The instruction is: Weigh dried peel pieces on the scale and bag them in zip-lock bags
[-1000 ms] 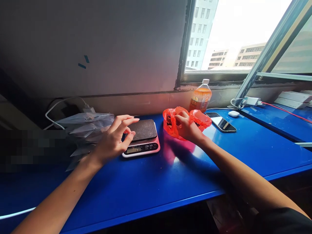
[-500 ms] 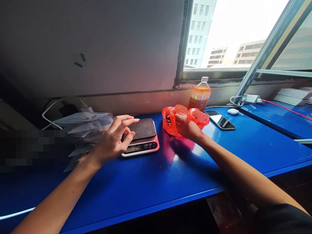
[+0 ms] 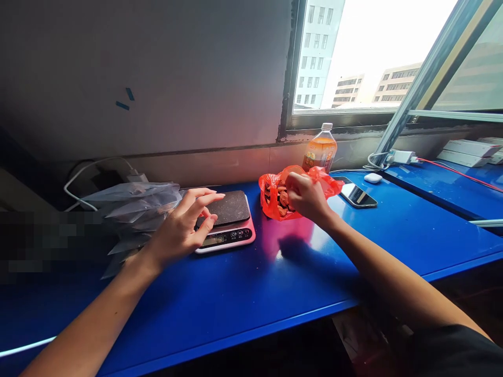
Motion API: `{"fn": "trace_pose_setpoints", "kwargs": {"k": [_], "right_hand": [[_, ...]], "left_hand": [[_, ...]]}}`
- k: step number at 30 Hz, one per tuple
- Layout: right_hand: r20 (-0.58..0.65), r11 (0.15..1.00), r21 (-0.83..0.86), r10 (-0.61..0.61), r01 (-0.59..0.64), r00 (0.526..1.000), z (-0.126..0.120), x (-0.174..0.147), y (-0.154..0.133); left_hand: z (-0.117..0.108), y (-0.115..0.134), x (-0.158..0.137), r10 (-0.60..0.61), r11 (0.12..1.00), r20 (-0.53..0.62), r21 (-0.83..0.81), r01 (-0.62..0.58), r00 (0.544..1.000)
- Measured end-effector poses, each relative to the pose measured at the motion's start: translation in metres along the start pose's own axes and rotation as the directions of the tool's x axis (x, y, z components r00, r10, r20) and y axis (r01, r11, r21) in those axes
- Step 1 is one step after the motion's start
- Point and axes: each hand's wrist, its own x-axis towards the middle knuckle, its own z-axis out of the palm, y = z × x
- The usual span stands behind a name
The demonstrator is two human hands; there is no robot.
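A kitchen scale with a dark top plate and a pink and white body sits on the blue table. My left hand hovers at its left side, fingers curved and apart, holding nothing. To the right of the scale stands a red plastic bag, its mouth open. Reddish-brown dried slices show inside it. My right hand is closed at the bag's upper right edge, with red plastic bunched around the fingers; the fingertips are partly hidden.
Clear plastic bags lie stacked left of my left hand. Behind the red bag is a bottle of orange drink. A phone and a white earbud case lie to the right. White boxes and cables are farther right.
My right hand has come up from inside the red bag to its right edge, pulling the plastic rightward. More of the dried slices show. My left hand stays by the scale.
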Motion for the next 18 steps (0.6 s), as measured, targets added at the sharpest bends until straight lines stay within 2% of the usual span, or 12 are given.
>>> {"fn": "trace_pose_setpoints", "kwargs": {"k": [4,9,12,14,18], "right_hand": [[-0.085,0.997,0.012,0.071,-0.071,0.994,-0.002,-0.001,-0.006],[-0.161,0.999,0.033,-0.038,0.044,0.986,-0.001,-0.003,-0.008],[-0.179,0.996,0.053,-0.066,0.077,0.982,-0.001,-0.002,-0.007],[-0.169,0.996,0.075,-0.03,0.044,0.985,0.0,-0.003,-0.008],[-0.192,0.991,0.133,0.037,-0.011,0.981,0.0,-0.007,-0.014]], "left_hand": [[-0.003,-0.001,0.0,-0.015,1.0,-0.01,0.014,0.016,1.0],[-0.014,0.001,0.0,-0.028,0.996,-0.118,0.078,0.037,0.993],[-0.024,-0.001,0.001,-0.015,0.99,-0.243,0.135,0.049,0.97],[-0.032,-0.008,0.002,-0.014,0.978,-0.363,0.188,0.088,0.932],[-0.054,-0.041,0.0,-0.074,0.923,-0.613,0.257,0.287,0.786]]}}
